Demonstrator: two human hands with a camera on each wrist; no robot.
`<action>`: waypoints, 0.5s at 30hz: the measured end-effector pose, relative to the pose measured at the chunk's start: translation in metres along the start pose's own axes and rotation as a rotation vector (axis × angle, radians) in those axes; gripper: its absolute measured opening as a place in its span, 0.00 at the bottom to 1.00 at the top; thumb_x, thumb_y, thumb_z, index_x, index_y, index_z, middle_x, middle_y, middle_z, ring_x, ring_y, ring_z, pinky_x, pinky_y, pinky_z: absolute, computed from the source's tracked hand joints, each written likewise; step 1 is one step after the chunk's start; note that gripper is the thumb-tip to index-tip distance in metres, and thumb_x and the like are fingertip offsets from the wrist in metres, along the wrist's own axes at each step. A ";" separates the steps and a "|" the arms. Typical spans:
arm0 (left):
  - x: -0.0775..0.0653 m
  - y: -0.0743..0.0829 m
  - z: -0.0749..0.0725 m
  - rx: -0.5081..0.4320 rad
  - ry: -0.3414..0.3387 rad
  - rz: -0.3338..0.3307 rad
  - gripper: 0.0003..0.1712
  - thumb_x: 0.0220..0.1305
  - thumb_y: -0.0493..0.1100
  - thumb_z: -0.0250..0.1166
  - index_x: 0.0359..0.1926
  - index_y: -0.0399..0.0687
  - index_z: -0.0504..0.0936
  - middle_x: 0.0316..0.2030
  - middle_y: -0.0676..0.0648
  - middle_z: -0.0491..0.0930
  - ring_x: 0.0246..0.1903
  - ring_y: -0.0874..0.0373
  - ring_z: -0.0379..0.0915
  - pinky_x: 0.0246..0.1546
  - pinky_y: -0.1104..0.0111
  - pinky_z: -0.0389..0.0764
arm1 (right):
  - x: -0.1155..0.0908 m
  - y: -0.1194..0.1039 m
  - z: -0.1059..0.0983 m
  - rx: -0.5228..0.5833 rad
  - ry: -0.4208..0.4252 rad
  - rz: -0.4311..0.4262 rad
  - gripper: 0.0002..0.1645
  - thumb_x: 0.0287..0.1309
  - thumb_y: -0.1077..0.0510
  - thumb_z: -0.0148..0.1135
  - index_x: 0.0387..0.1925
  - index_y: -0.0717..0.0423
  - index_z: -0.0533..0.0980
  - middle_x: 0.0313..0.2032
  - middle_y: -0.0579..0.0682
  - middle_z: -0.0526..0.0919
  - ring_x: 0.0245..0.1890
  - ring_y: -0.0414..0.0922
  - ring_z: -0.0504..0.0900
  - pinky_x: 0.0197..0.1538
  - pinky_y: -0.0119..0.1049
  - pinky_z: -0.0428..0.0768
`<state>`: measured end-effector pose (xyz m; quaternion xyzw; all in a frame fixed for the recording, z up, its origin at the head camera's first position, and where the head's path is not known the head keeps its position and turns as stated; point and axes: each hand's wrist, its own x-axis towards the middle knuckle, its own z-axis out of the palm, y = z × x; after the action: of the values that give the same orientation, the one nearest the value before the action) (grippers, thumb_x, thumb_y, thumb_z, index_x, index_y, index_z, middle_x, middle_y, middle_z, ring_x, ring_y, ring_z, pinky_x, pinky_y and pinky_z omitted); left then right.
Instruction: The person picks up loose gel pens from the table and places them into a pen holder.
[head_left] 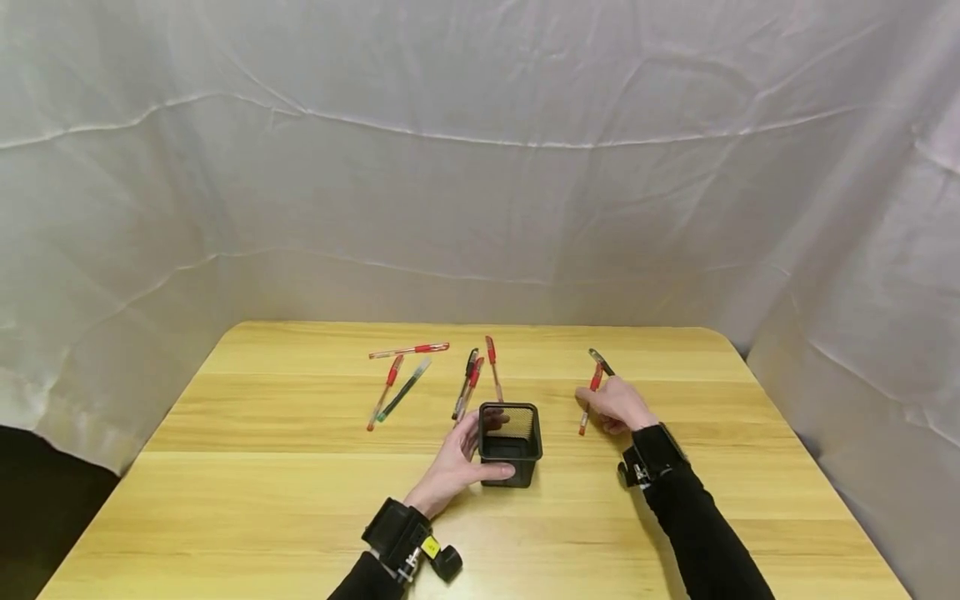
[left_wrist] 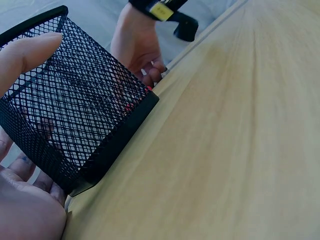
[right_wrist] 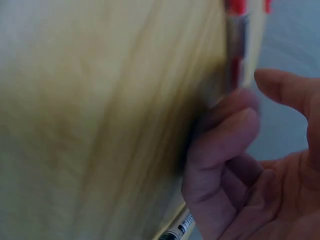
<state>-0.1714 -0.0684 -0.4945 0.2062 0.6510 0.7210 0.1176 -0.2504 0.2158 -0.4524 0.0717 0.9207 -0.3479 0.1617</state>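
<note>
My left hand [head_left: 448, 468] holds a black mesh pen holder [head_left: 521, 473], thumb along its near side and fingers around the left and far sides. In the left wrist view the mesh holder [left_wrist: 80, 95] stands upright on the table. Over to the right, my right hand [head_left: 619, 406] is at a red-capped pen [head_left: 596, 377] on the tabletop. In the right wrist view that pen [right_wrist: 237, 30] meets the loosely bent index finger, while the thumb [right_wrist: 280, 87] stands apart from it. A black-capped pen [head_left: 602, 362] lies just beyond this hand.
Left of the holder lie a red pen [head_left: 408, 351], another red pen [head_left: 386, 392] and a green-tipped pen [head_left: 403, 390]. Behind it are a black pen [head_left: 466, 382], a red pen [head_left: 473, 379] beside that, and one more red pen [head_left: 493, 367]. Pale cloth [head_left: 480, 208] surrounds the wooden table [head_left: 285, 500].
</note>
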 end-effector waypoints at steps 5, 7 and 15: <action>0.001 -0.002 0.003 0.003 0.016 0.000 0.45 0.40 0.39 0.73 0.61 0.55 0.62 0.59 0.49 0.67 0.63 0.56 0.56 0.69 0.56 0.46 | 0.009 -0.003 -0.001 -0.075 -0.016 0.040 0.26 0.52 0.40 0.54 0.10 0.49 0.64 0.07 0.46 0.64 0.07 0.40 0.66 0.11 0.31 0.70; 0.001 -0.002 0.003 0.000 0.017 0.007 0.44 0.40 0.38 0.72 0.61 0.55 0.63 0.59 0.50 0.67 0.63 0.56 0.56 0.69 0.55 0.46 | 0.010 -0.003 -0.001 -0.063 -0.015 0.049 0.26 0.52 0.40 0.55 0.10 0.49 0.64 0.08 0.46 0.63 0.07 0.41 0.66 0.11 0.31 0.70; 0.001 -0.001 0.001 0.007 0.016 0.016 0.44 0.40 0.39 0.73 0.60 0.54 0.63 0.59 0.49 0.68 0.62 0.56 0.58 0.68 0.56 0.48 | 0.013 -0.005 0.000 -0.068 -0.019 0.049 0.27 0.53 0.41 0.55 0.09 0.50 0.62 0.08 0.47 0.64 0.07 0.41 0.69 0.11 0.32 0.72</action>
<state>-0.1721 -0.0673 -0.4953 0.2059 0.6527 0.7213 0.1059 -0.2640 0.2121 -0.4538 0.0852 0.9283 -0.3133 0.1814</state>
